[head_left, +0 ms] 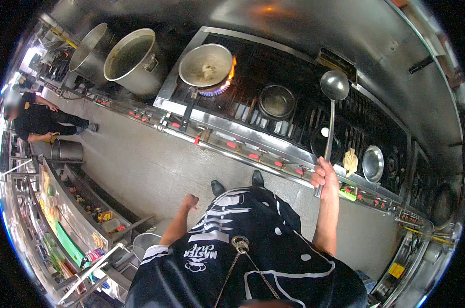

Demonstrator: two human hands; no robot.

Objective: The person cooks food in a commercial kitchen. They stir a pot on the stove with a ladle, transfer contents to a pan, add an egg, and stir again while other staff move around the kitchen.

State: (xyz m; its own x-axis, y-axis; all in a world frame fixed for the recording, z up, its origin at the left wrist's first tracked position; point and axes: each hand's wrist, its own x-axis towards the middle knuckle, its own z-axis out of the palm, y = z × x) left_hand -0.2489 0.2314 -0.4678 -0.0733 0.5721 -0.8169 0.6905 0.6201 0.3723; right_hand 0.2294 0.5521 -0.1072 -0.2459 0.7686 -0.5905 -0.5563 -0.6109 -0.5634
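Note:
My right hand [325, 177] is closed around the long handle of a metal ladle [334, 85]. The ladle's round bowl is up over the far side of the stove. Beside my body, above the floor, my left hand [190, 201] hangs with its fingers curled in and nothing visible in it. A light metal frying pan [206, 65] with a dark handle sits over a lit burner at the left end of the stove [163, 97]. Some pale food [209, 72] lies in it, and orange flame rises at its right edge. A smaller dark pan [276, 101] rests on the middle grates.
Two big stockpots [131, 59] stand left of the stove. A beige cloth [350, 162] and a metal bowl [373, 164] lie at its right. A rail with red knobs [254, 155] runs along the front. Another person [34, 118] stands far left, beyond a prep counter [78, 210].

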